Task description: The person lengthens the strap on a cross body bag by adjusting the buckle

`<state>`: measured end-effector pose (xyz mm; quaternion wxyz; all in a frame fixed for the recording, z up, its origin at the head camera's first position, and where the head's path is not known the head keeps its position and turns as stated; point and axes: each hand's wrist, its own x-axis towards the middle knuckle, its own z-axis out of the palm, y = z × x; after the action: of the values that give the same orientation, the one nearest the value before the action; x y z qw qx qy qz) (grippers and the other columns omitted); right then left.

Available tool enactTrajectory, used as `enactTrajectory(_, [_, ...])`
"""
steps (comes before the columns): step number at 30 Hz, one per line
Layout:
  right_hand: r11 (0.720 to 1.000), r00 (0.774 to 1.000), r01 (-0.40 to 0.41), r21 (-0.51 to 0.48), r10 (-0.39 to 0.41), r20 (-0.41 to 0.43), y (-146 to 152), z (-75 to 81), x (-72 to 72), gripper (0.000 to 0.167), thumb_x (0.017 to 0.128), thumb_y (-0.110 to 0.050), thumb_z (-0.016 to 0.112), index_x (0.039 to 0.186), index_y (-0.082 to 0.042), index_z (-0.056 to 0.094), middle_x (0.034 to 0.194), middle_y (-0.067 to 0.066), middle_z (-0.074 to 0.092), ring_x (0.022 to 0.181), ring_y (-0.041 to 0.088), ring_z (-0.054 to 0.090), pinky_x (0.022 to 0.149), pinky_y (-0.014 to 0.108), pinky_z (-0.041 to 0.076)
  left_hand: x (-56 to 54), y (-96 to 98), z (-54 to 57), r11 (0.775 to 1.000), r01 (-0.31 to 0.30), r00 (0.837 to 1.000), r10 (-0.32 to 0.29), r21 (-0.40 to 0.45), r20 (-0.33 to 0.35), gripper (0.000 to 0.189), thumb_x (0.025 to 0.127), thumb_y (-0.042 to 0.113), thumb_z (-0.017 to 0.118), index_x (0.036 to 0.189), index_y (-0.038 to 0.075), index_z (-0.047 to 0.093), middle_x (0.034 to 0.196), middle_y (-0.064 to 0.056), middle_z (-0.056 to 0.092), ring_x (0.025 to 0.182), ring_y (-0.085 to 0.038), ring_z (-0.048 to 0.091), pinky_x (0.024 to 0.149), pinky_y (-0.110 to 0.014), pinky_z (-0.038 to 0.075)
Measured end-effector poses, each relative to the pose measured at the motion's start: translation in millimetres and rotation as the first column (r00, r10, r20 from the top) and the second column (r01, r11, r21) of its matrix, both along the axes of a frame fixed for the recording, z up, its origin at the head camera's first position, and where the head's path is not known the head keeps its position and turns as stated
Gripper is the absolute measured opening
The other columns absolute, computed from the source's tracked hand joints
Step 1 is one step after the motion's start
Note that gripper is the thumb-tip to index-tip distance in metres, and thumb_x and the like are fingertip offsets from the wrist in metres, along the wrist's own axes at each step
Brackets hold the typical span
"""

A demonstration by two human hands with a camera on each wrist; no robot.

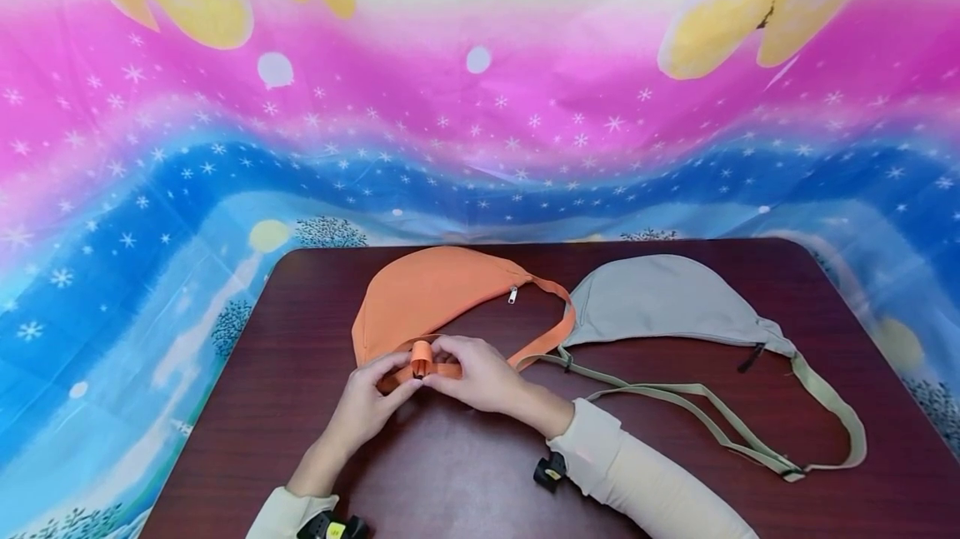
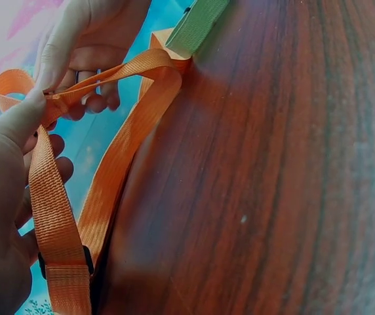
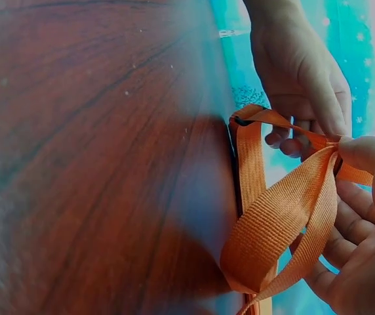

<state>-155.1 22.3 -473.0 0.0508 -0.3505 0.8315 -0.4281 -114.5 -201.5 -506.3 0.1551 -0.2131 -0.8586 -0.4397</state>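
Observation:
An orange waist bag [image 1: 427, 293] lies flat on the dark wooden table, its silver zipper pull [image 1: 513, 296] on the right side. Just in front of it, my left hand [image 1: 363, 406] and my right hand [image 1: 487, 376] meet at the bag's orange strap [image 2: 125, 157]. Both pinch the webbing between thumb and fingers, thumbs almost together. A short loop of strap [image 1: 422, 353] stands up between the fingertips. In the left wrist view a black slider [image 2: 66, 261] sits lower on the strap. The small dark piece at the pinch is mostly hidden by the fingers.
A grey waist bag [image 1: 660, 301] with a black zipper pull [image 1: 750, 358] lies to the right. Its green strap [image 1: 851, 431] spreads over the right of the table [image 1: 480, 481] and meets the orange strap. A printed cloth [image 1: 480, 131] hangs behind.

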Motion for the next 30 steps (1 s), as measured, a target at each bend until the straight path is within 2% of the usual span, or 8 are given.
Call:
enactTrajectory(8, [1.0,1.0,0.007,-0.025,-0.007,0.001,6,2.8,-4.1,0.02,0.095,-0.027,0.075,0.11,-0.016,0.071,0.103,-0.003,0.071,0.093,0.012,0.066,0.082,0.03,0.051,-2.2,-1.5,1.2,0.999,0.002,1.0,-0.002,0.052,-0.004,0.034,0.084,-0.002,0.081,0.115,0.008,0.071,0.103,-0.002,0.071,0.081,-0.011,0.061,0.065,-0.026,0.053])
enactTrajectory(13, [0.999,0.999,0.034,-0.004,-0.034,0.026,8,4.2,-5.2,0.012,0.096,-0.03,0.073,0.1,-0.019,0.071,0.085,-0.011,0.066,0.064,0.006,0.054,0.057,0.023,0.041,-2.2,-1.0,2.9,0.999,-0.003,1.0,0.003,0.053,0.005,0.034,0.084,-0.001,0.081,0.116,0.008,0.071,0.105,-0.001,0.071,0.083,-0.01,0.062,0.067,-0.025,0.053])
enactTrajectory(15, [0.999,0.999,0.042,0.011,-0.042,0.034,9,5.4,-5.9,0.009,0.097,-0.03,0.072,0.094,-0.021,0.069,0.078,-0.013,0.062,0.057,0.006,0.047,0.053,0.023,0.037,-2.4,-0.9,2.8,0.999,-0.002,1.0,0.003,0.05,-0.005,0.034,0.084,-0.001,0.081,0.115,0.008,0.071,0.103,-0.001,0.07,0.082,-0.01,0.062,0.066,-0.026,0.053])
enactTrajectory(20, [0.996,0.998,0.061,0.063,-0.063,0.023,16,8.8,-11.6,0.013,0.097,-0.027,0.072,0.086,-0.024,0.066,0.071,-0.014,0.058,0.057,0.004,0.049,0.058,0.023,0.043,-1.5,-4.5,3.6,0.999,-0.029,0.998,0.03,0.028,-0.046,0.032,0.082,0.0,0.082,0.11,0.009,0.07,0.093,0.0,0.066,0.076,-0.012,0.057,0.062,-0.027,0.05])
enactTrajectory(23, [0.993,0.996,0.079,0.086,-0.081,0.021,26,9.4,-17.8,0.014,0.097,-0.025,0.072,0.085,-0.024,0.066,0.069,-0.014,0.057,0.056,0.003,0.048,0.058,0.024,0.043,-1.0,-8.8,4.8,0.998,-0.057,0.997,0.059,0.032,-0.053,0.035,0.08,-0.003,0.082,0.111,0.008,0.069,0.093,-0.001,0.066,0.077,-0.012,0.059,0.061,-0.027,0.049])
enactTrajectory(27, [0.986,0.992,0.124,0.115,-0.128,0.021,44,11.3,-26.9,0.015,0.096,-0.023,0.073,0.083,-0.023,0.065,0.066,-0.012,0.055,0.052,0.004,0.045,0.057,0.025,0.04,-1.7,-15.8,5.4,0.993,-0.101,0.991,0.107,0.068,-0.081,0.039,0.074,-0.012,0.08,0.109,0.001,0.068,0.093,-0.008,0.067,0.079,-0.014,0.061,0.062,-0.029,0.049])
enactTrajectory(30, [0.978,0.987,0.155,0.139,-0.16,0.025,55,14.9,-31.7,0.016,0.096,-0.023,0.074,0.083,-0.023,0.065,0.065,-0.011,0.054,0.052,0.006,0.044,0.056,0.026,0.039,-2.4,-19.2,5.2,0.99,-0.106,0.988,0.115,0.092,-0.107,0.04,0.071,-0.015,0.079,0.107,-0.001,0.068,0.092,-0.011,0.068,0.08,-0.015,0.061,0.064,-0.028,0.049])
